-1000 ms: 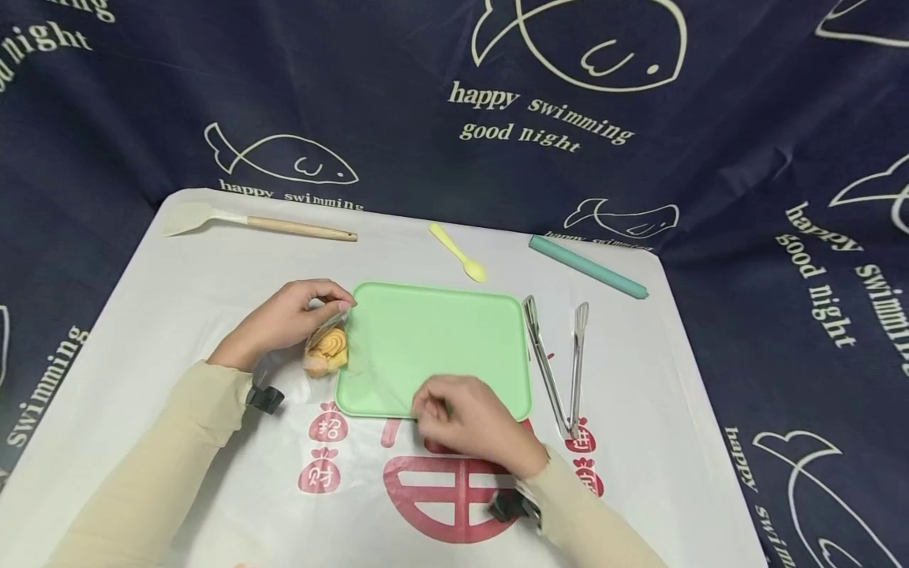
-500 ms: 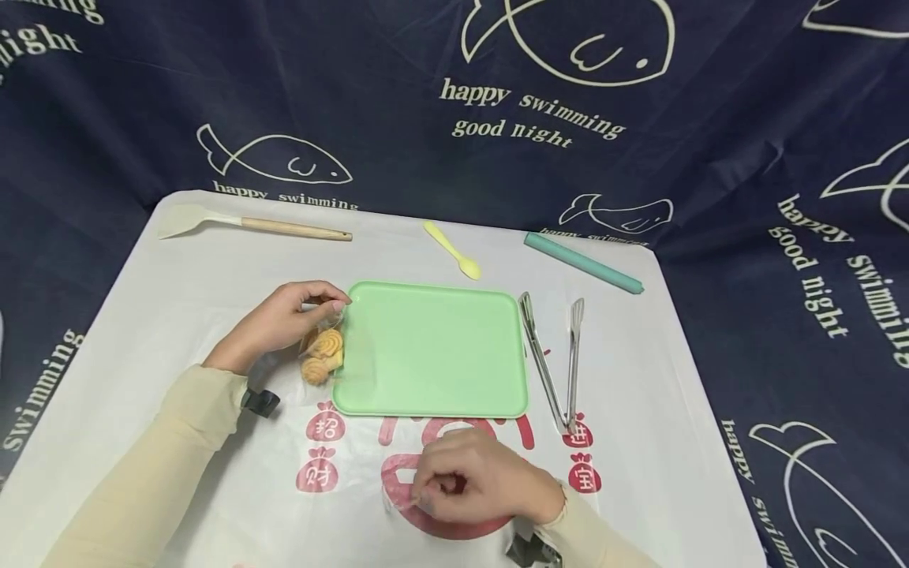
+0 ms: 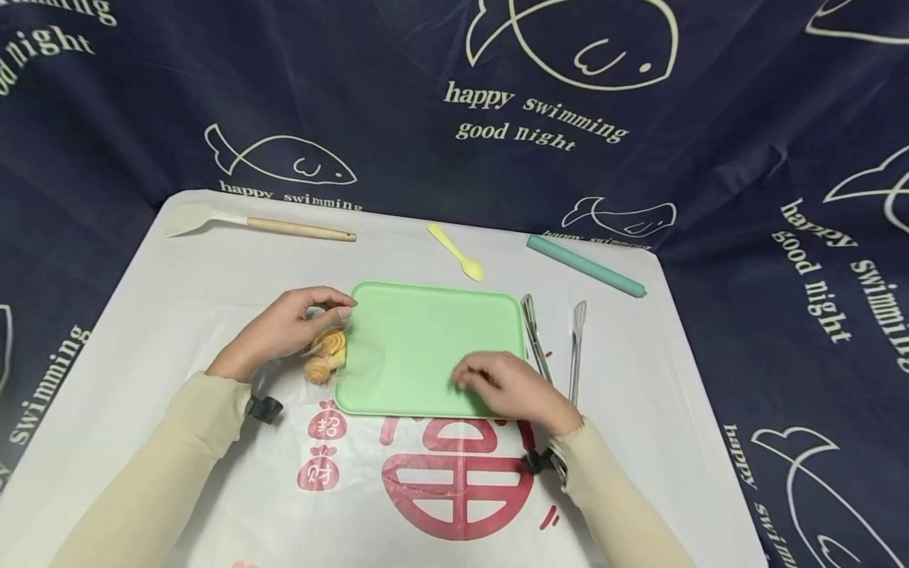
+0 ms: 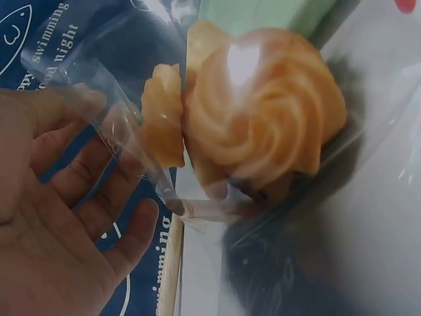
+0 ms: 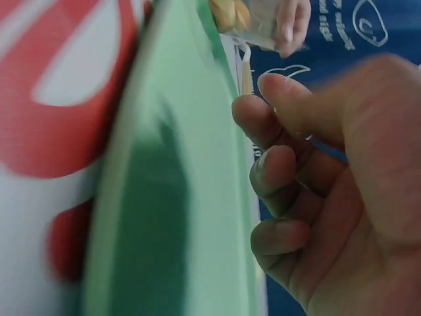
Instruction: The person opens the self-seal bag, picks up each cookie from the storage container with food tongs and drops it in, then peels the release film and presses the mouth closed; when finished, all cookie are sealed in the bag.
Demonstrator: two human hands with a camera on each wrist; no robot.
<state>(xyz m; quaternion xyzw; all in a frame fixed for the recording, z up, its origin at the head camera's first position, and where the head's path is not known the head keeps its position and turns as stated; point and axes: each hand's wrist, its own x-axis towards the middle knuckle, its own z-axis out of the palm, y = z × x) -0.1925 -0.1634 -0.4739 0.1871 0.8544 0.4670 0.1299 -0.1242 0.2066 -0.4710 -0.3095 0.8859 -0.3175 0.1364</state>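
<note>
A clear plastic bag (image 4: 217, 209) holds several swirled, golden cookies (image 4: 263, 108). It stands at the left edge of a light green tray (image 3: 412, 347). My left hand (image 3: 294, 319) pinches the bag's upper part in the head view; the wrist view shows its fingers (image 4: 135, 237) along the clear film, some seen through it. Above the right part of the tray is my right hand (image 3: 500, 385), fingers loosely curled. Nothing shows between its thumb and fingertips in the right wrist view.
Metal tongs (image 3: 577, 347) lie spread right of the tray. Along the back are a spatula with a wooden handle (image 3: 298, 229), a yellow spoon (image 3: 458, 254) and a teal stick (image 3: 585, 266). A dark printed cloth (image 3: 398, 95) hangs behind the white table.
My right hand drew back toward the table's front, then moved forward and right over the tray. The left hand stays by the bag, whose cookies have shifted lower.
</note>
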